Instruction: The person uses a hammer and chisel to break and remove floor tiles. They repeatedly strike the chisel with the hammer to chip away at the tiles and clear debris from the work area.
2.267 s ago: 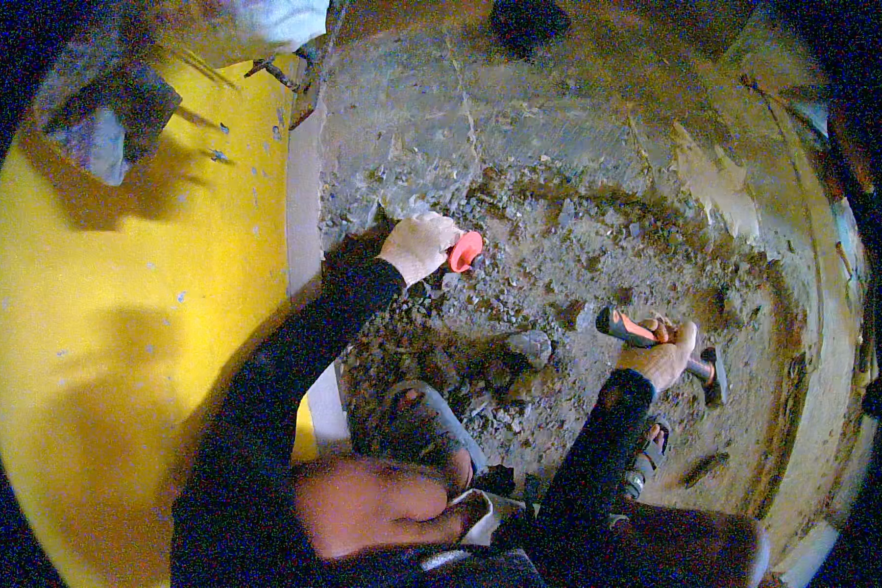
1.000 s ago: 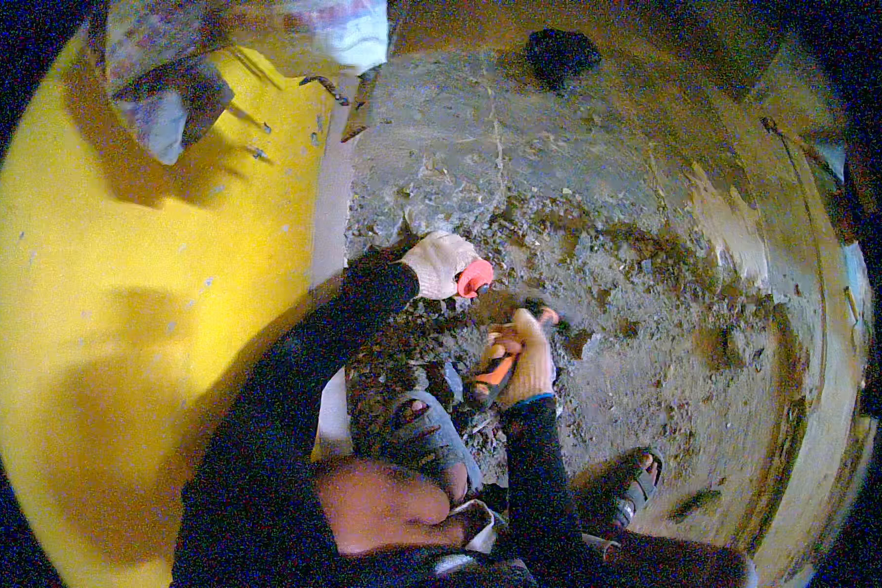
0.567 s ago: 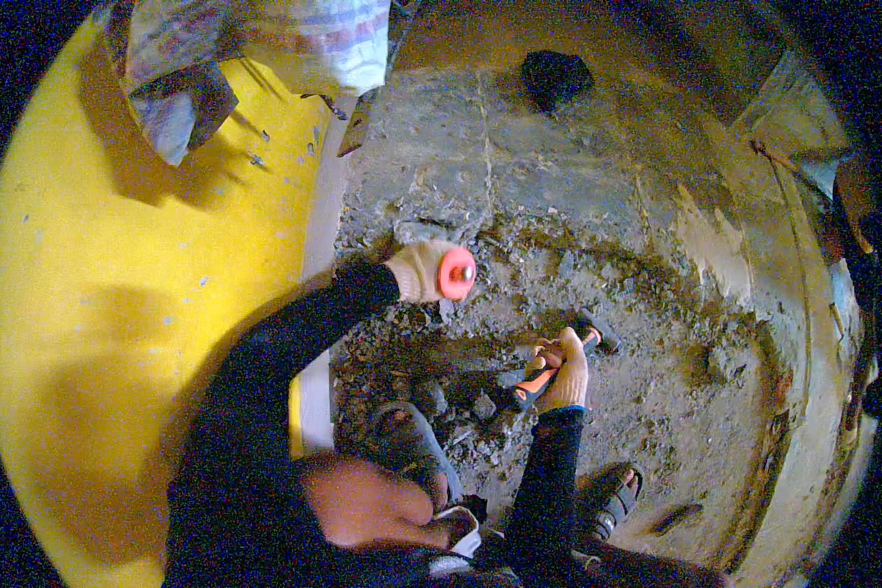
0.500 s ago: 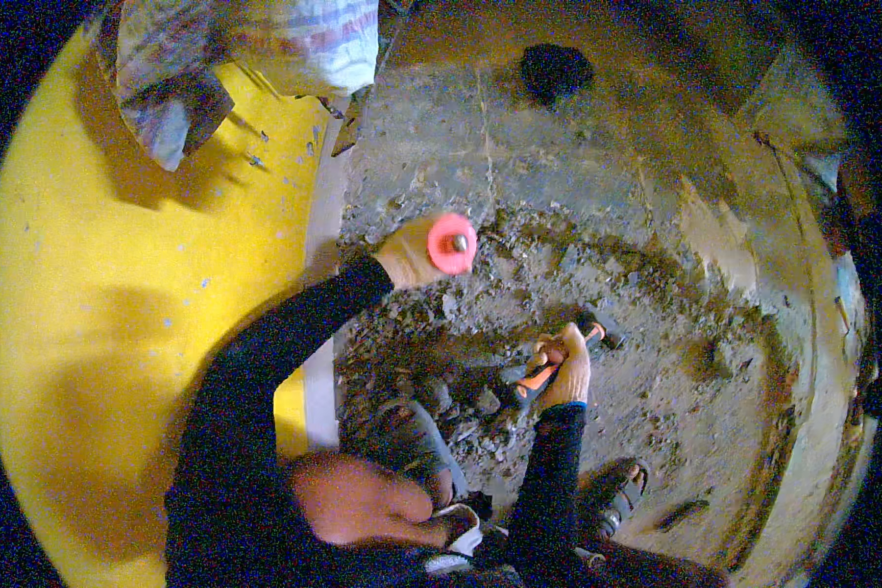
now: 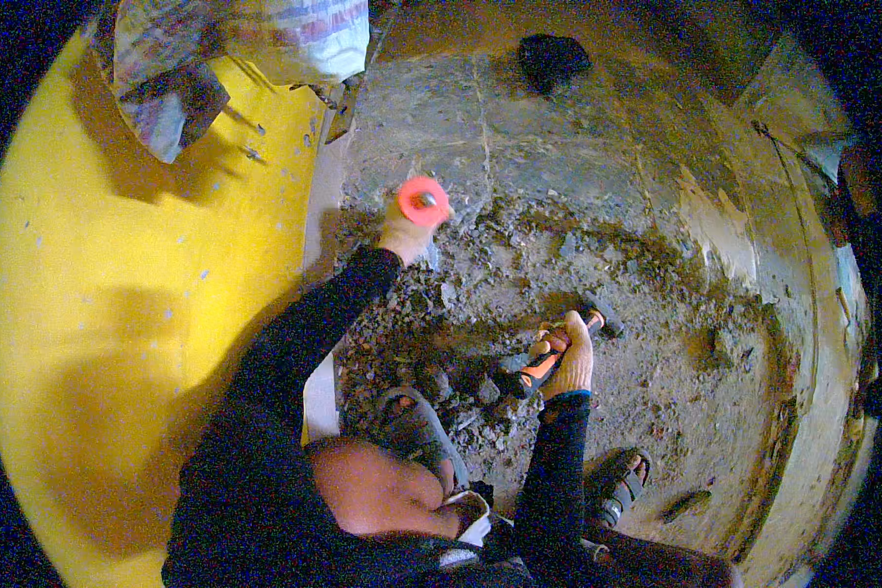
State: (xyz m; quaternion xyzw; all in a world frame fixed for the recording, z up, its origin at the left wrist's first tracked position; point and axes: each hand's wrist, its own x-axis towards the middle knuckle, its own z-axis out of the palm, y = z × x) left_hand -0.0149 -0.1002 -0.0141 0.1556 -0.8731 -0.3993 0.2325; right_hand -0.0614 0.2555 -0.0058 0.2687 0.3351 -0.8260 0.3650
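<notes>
My left hand (image 5: 405,238) is closed round a chisel (image 5: 424,201), seen end-on, with a round pink hand guard and a metal striking end in its middle. The guard hides most of the fingers and the chisel's lower part. Closer to me and to the right, my right hand (image 5: 575,358) is wrapped round a hammer (image 5: 542,372) with an orange and black handle. The dark hammer head sticks out past the hand on the far right side. Both hands are above broken rubble (image 5: 519,265), and the two tools are apart.
A yellow board or wall (image 5: 147,314) runs along the left side. A striped woven sack (image 5: 294,39) hangs at the upper left. A black bundle (image 5: 553,64) lies on the far concrete. My sandalled feet stand among the rubble, the right sandal (image 5: 625,485) below the hammer.
My left hand has moved up and slightly left with the chisel, turning at the wrist. The right hand and hammer have barely shifted.
</notes>
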